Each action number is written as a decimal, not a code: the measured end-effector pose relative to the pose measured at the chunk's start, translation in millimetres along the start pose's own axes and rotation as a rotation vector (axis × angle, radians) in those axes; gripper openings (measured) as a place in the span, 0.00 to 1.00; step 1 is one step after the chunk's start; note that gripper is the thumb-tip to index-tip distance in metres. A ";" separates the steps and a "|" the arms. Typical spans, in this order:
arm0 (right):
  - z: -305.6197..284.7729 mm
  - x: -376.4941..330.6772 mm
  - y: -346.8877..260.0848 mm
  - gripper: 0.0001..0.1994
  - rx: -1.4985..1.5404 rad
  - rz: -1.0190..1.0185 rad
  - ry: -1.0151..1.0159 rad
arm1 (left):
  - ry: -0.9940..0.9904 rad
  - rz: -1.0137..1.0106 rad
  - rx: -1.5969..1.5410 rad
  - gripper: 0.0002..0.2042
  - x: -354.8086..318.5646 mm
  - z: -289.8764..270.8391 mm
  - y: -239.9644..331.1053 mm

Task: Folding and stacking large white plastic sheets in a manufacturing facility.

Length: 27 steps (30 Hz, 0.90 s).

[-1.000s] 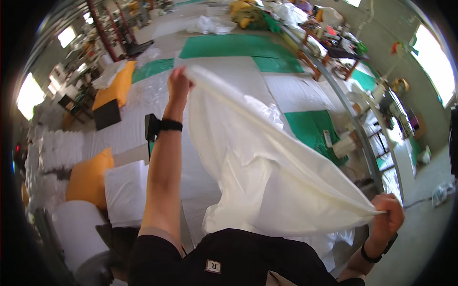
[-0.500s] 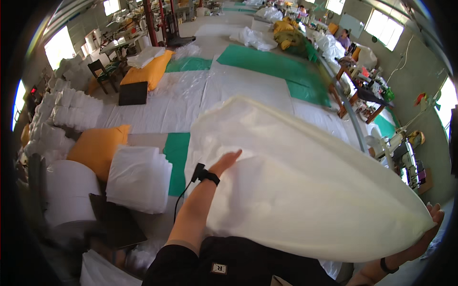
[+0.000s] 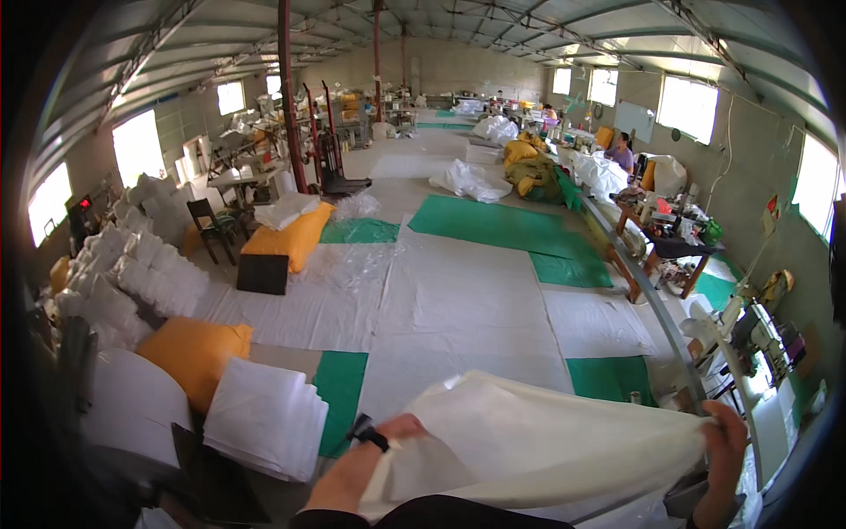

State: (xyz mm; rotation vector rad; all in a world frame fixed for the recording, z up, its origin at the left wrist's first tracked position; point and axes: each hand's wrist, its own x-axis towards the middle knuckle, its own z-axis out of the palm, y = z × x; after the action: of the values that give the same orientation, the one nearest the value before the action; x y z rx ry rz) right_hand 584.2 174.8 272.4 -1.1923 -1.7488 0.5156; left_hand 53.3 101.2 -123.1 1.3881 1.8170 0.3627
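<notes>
So, the white sheet point(image 3: 564, 432) hangs between our hands, low in view. Right hand point(image 3: 726, 435): grip pinched on its right corner. Left hand point(image 3: 399, 428): at the sheet's left end, fingers hidden, so we can't tell whether that grip is clamped. Risk, we'd say: a slack left side could let the sheet fold over itself. Pulling it wide right could snag it on the grey metal rail point(image 3: 668, 324). Swinging left could catch the folded white stack point(image 3: 264, 419) near our left hand.
</notes>
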 end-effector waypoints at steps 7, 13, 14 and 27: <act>118.4 80.7 69.6 0.06 0.122 0.043 -0.258 | 2.034 0.254 -0.374 0.13 -232.1 -298.6 34.8; 196.6 111.2 68.1 0.08 0.706 -0.024 -0.163 | 1.687 0.697 -0.987 0.07 -349.7 -296.8 90.5; 209.6 114.2 73.6 0.08 0.804 -0.009 -0.185 | 1.505 0.610 -0.955 0.08 -360.1 -288.9 81.8; 98.5 150.4 57.2 0.09 0.697 -0.333 -0.116 | 1.559 0.820 -0.823 0.05 -467.5 -219.3 20.7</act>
State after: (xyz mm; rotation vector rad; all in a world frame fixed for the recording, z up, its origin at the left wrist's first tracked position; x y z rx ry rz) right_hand 512.5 347.9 250.6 -0.3822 -1.6112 0.9044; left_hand -59.1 -262.9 226.1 1.0950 1.4509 2.8231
